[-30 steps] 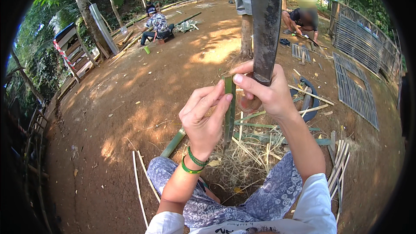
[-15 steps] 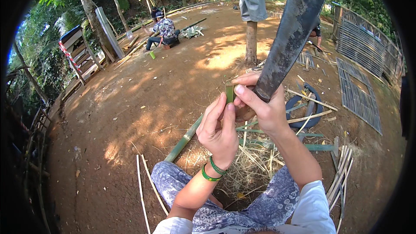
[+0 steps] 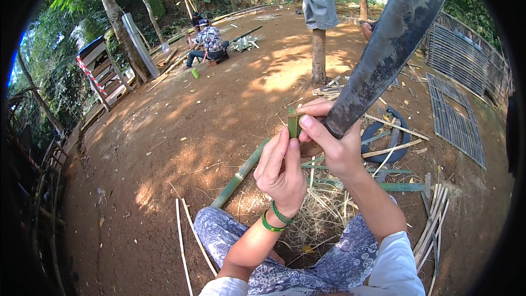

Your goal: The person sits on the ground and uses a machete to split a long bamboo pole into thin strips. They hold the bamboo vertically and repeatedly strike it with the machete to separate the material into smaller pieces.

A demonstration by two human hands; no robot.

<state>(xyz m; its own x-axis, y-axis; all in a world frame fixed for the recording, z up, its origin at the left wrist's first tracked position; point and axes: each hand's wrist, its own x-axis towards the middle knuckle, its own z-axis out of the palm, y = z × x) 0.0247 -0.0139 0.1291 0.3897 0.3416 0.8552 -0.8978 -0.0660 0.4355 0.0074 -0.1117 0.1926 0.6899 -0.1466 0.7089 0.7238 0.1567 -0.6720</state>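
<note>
I am pinching the strip [image 3: 293,126] before me in my closed left grip [image 3: 282,175], while my closed right grip [image 3: 342,145] is clasping the knife [image 3: 372,74] and touching the strip's top, apparently angling the blade [image 3: 405,27] clear.

Upper garment: pale bluish-white; left sleeve [image 3: 224,286] and right sleeve [image 3: 395,266] short, loosely cut. Left hand [image 3: 280,180] and right hand [image 3: 345,151]: bare. On left wrist, two items: one braided bracelet [image 3: 281,213], dark green; one smooth band [image 3: 269,225], brighter green, yellowish markings, worn nearer the elbow. Lower garment: loose trousers [image 3: 350,252], greyish blue-violet, patterned with white motifs, several circular.
</note>
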